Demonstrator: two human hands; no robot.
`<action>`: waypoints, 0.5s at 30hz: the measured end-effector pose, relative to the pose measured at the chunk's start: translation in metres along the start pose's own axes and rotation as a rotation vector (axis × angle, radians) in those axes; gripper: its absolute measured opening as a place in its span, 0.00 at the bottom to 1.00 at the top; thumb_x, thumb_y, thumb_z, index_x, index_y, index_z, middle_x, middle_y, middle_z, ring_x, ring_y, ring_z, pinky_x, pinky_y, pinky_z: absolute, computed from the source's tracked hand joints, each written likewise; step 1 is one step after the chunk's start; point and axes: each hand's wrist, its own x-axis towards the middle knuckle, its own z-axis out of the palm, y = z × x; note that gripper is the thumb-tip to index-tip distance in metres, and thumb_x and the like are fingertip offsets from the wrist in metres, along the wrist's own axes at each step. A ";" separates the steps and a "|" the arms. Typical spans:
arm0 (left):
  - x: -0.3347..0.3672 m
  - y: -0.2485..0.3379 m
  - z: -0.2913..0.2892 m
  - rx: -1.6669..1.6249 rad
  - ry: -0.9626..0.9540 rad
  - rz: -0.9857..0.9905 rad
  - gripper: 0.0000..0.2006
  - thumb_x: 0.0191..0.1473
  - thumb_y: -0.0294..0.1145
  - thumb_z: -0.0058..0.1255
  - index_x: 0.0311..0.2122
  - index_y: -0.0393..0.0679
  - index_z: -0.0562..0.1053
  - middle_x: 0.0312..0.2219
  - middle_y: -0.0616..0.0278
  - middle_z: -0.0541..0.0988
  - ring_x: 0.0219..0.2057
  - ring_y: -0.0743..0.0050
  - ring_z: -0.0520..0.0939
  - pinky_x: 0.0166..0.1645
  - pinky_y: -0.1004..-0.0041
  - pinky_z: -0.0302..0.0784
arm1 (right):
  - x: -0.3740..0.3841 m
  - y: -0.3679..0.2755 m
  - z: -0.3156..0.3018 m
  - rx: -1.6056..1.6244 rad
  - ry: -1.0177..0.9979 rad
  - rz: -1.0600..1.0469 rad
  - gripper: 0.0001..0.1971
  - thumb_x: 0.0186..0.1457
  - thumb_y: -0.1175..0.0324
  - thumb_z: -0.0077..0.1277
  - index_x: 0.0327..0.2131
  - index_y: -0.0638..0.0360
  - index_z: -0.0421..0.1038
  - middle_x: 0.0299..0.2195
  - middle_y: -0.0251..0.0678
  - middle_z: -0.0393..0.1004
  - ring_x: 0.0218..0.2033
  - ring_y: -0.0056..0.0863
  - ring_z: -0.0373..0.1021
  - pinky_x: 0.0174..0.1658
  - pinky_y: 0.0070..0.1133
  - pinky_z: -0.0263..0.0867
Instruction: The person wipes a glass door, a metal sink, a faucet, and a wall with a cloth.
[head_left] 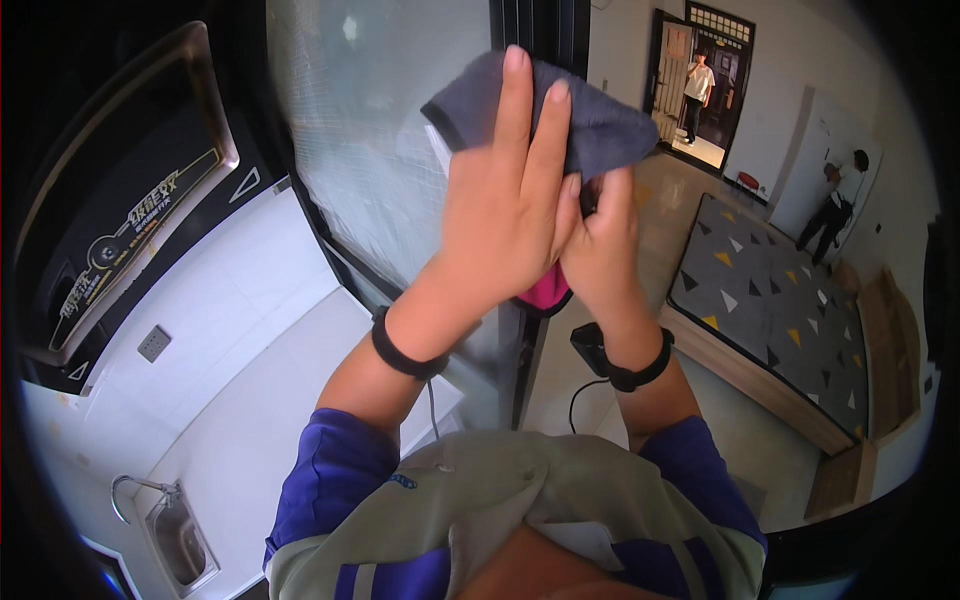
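Observation:
A grey cloth [615, 125] with dark edging is held up in front of me against a dark upright frame [540, 25]. My left hand [490, 220] has two fingers stretched over the cloth, pinning it; its other fingers are partly hidden. Close beside it, my right hand [605, 235] is closed with the thumb up, gripping the cloth's lower part. A bright pink piece [545, 292] with a dark border hangs below the hands, apparently the cloth's other side. Left of the frame stands a hazy glass panel [365, 130].
To the left are a black range hood [125, 200], a white counter [255, 410] and a sink [183, 540] with a curved tap. A bed with a patterned mattress [770, 290] stands right. One person [699, 85] is in the doorway; another [843, 205] stands by a white panel.

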 end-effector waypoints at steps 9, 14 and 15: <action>-0.048 0.021 0.009 -0.044 0.002 -0.155 0.34 0.43 0.28 0.50 0.58 0.33 0.57 0.57 0.25 0.51 0.33 0.38 0.78 0.26 0.62 0.74 | -0.042 0.008 0.001 -0.038 -0.015 0.026 0.26 0.54 0.62 0.48 0.53 0.66 0.56 0.48 0.51 0.66 0.48 0.45 0.67 0.50 0.30 0.62; -0.045 0.010 0.012 -0.104 0.115 -0.046 0.32 0.41 0.25 0.49 0.56 0.31 0.59 0.56 0.25 0.52 0.31 0.38 0.77 0.27 0.61 0.73 | -0.034 -0.013 -0.006 -0.071 -0.094 0.082 0.24 0.53 0.64 0.50 0.51 0.65 0.59 0.47 0.51 0.65 0.48 0.48 0.65 0.50 0.33 0.61; -0.032 0.009 0.007 -0.090 0.065 -0.062 0.32 0.41 0.25 0.49 0.55 0.31 0.60 0.56 0.25 0.52 0.29 0.40 0.77 0.28 0.60 0.73 | -0.026 -0.009 -0.005 -0.073 -0.090 0.084 0.24 0.53 0.64 0.50 0.51 0.65 0.59 0.47 0.51 0.65 0.48 0.48 0.65 0.50 0.33 0.61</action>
